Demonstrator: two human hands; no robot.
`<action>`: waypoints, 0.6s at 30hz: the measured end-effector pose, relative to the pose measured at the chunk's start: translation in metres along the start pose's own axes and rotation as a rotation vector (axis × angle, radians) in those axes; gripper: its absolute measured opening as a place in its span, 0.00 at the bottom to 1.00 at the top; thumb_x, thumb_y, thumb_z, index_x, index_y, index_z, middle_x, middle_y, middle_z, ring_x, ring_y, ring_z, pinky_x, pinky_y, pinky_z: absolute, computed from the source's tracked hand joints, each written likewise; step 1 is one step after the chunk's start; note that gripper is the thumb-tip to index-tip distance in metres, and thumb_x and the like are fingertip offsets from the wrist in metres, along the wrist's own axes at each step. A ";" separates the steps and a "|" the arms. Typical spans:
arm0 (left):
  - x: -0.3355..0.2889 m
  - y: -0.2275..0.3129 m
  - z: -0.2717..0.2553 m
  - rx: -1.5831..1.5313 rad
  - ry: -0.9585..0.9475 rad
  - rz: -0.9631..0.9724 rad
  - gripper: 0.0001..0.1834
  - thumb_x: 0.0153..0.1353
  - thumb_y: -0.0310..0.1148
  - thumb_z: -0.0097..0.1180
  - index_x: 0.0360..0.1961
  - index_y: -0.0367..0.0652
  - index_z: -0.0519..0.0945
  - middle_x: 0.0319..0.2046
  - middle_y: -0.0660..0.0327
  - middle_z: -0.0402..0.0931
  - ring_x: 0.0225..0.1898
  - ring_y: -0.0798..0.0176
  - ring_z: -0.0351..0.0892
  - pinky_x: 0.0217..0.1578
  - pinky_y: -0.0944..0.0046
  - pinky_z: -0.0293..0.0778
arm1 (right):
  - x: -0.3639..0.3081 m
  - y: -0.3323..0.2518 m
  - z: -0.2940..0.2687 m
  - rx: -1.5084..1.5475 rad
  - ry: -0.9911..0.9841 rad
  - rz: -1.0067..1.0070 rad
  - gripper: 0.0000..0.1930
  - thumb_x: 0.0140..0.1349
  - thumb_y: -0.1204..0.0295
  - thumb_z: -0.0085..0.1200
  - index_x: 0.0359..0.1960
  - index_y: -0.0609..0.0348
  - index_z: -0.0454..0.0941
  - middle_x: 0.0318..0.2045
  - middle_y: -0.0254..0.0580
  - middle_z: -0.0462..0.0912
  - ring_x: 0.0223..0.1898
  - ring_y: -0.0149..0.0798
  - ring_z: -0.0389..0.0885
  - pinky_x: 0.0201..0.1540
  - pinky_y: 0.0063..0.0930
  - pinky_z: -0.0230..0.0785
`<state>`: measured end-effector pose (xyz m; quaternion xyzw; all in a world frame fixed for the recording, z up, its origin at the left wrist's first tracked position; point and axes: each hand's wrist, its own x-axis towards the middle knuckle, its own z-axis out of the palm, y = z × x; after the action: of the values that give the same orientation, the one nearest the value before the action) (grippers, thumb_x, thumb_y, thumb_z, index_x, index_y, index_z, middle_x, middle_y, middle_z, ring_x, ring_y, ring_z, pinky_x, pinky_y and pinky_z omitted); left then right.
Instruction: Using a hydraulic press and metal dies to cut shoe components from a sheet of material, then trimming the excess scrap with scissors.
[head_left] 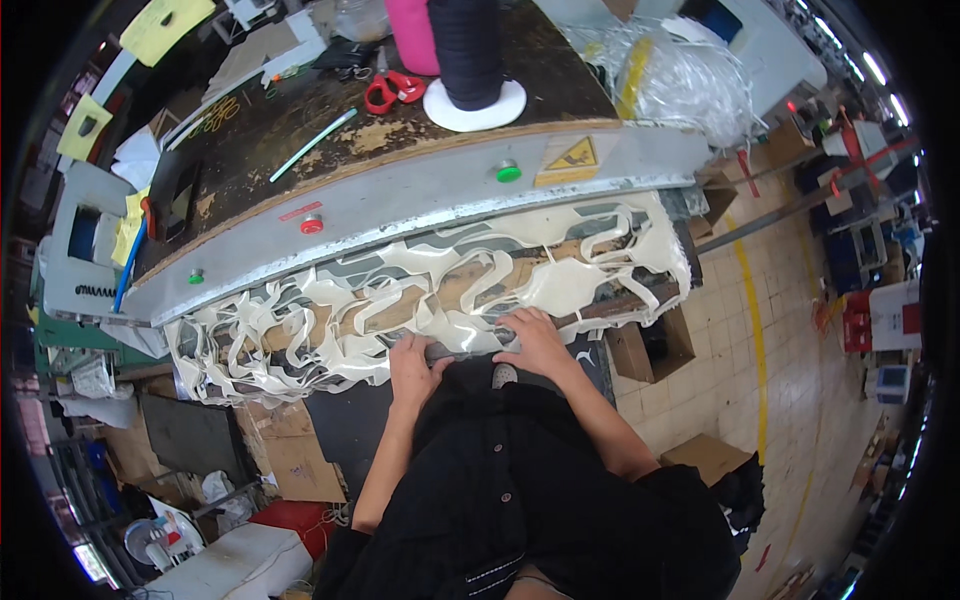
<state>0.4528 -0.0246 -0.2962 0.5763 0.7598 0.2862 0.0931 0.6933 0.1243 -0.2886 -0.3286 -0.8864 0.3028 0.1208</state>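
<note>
A white sheet with many curved pieces cut out of it [560, 285] lies as a tangled lattice along the long machine bed in front of me. My left hand [412, 368] bends its fingers over the sheet's near edge, left of the middle. A short way to the right, my right hand [537, 345] has hold of the same edge, its fingertips on top and its thumb on the near side. The undersides of both hands are hidden. Grey and brown bed surface shows through the sheet's openings.
Behind the sheet runs a grey machine beam with a red button [312, 224] and a green button [508, 171]. On its worn top are red-handled scissors [394, 92], a light tube [313, 145] and a black thread cone [468, 60]. A cardboard box [650, 345] stands right.
</note>
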 end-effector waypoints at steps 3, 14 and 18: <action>0.002 -0.003 -0.004 0.016 -0.034 -0.012 0.24 0.46 0.39 0.82 0.40 0.40 0.84 0.37 0.50 0.78 0.42 0.39 0.78 0.45 0.44 0.73 | 0.009 -0.002 0.009 -0.038 -0.020 0.035 0.30 0.48 0.62 0.80 0.55 0.49 0.84 0.52 0.42 0.82 0.61 0.51 0.76 0.68 0.46 0.66; 0.040 -0.010 -0.016 -0.009 -0.107 -0.081 0.25 0.46 0.41 0.82 0.42 0.40 0.86 0.38 0.50 0.80 0.45 0.42 0.80 0.48 0.46 0.73 | 0.049 -0.010 -0.004 -0.140 -0.013 0.113 0.24 0.50 0.67 0.78 0.49 0.55 0.84 0.50 0.45 0.83 0.60 0.50 0.77 0.66 0.45 0.65; 0.036 -0.018 -0.013 0.043 -0.102 -0.017 0.23 0.47 0.45 0.81 0.40 0.44 0.86 0.39 0.54 0.80 0.47 0.44 0.79 0.54 0.46 0.68 | 0.046 0.001 0.000 -0.114 0.010 0.074 0.23 0.49 0.65 0.79 0.46 0.54 0.84 0.50 0.47 0.83 0.58 0.52 0.78 0.64 0.46 0.66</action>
<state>0.4208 0.0020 -0.2886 0.5855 0.7649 0.2393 0.1218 0.6592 0.1550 -0.2884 -0.3689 -0.8889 0.2546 0.0948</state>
